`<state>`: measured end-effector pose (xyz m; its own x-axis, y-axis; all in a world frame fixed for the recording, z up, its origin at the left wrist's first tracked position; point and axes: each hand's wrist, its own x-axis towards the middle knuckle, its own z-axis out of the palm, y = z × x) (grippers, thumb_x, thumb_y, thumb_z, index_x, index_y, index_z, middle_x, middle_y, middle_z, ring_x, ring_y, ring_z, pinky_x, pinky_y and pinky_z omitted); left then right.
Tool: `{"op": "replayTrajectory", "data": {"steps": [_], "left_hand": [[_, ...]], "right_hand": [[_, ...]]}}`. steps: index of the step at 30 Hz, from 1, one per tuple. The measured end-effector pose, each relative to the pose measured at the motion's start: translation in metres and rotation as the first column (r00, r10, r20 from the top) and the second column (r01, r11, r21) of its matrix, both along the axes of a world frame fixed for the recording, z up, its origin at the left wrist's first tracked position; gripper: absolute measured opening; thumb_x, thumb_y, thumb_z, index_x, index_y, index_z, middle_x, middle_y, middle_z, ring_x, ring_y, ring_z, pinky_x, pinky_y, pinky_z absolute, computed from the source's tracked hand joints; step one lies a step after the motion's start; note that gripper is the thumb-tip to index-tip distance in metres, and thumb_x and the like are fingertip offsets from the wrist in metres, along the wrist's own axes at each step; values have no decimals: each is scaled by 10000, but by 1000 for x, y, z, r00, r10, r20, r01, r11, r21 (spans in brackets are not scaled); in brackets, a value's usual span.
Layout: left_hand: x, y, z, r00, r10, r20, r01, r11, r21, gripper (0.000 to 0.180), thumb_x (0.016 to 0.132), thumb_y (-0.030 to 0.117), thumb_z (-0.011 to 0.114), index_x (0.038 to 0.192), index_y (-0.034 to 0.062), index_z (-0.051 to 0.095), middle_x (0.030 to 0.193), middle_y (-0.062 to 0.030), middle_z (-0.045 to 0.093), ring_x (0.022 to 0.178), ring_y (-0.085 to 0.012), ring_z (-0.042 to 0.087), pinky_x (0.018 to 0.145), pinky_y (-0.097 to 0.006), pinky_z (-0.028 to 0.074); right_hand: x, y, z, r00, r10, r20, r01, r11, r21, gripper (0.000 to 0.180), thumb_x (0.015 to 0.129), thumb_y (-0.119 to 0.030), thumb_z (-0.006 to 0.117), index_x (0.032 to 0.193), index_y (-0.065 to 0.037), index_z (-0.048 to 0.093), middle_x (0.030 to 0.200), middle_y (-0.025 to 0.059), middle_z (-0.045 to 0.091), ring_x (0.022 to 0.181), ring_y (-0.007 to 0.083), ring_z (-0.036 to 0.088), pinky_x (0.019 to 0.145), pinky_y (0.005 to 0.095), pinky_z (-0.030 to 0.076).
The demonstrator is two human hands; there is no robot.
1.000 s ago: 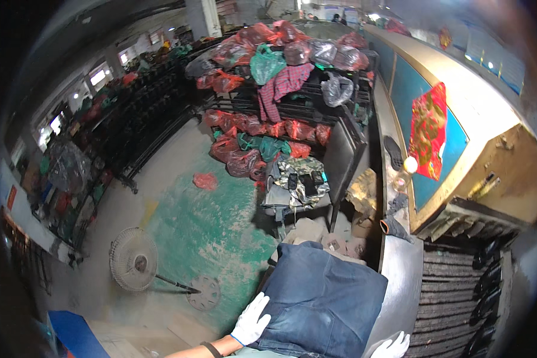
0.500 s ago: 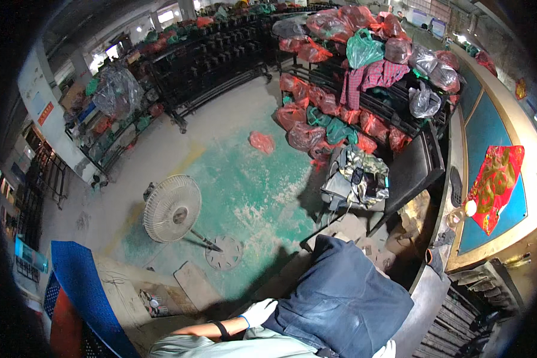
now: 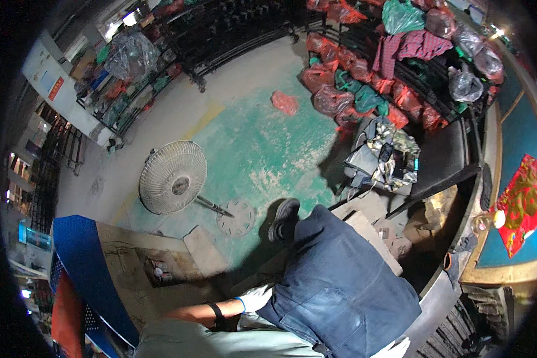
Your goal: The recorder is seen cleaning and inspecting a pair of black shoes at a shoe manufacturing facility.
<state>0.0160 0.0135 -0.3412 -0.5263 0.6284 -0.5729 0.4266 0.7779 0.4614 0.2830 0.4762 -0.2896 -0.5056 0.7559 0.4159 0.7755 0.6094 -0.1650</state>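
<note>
The dark blue denim garment drapes over the person's lap above the green-stained floor; the gloved left hand presses its left edge, fingers hidden, so its grip cannot be told; the right hand barely shows at the lower edge (grip unclear). The cloth could slide floorward; plastic bags on the shelves hold bundled clothing.
</note>
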Motion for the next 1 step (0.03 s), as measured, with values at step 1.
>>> {"op": "replayTrajectory", "data": {"steps": [1], "left_hand": [[0, -2, 1, 1000, 11, 12, -11, 1000, -14, 572, 1163, 275, 341, 1665, 4, 386, 1670, -333, 460, 1480, -514, 541, 1258, -543, 441]], "right_hand": [[-1, 6, -9, 1000, 11, 12, -11, 1000, -14, 299, 1119, -211, 674, 1191, 71, 744, 1180, 298, 758, 1070, 452, 737, 966, 504, 603]]}}
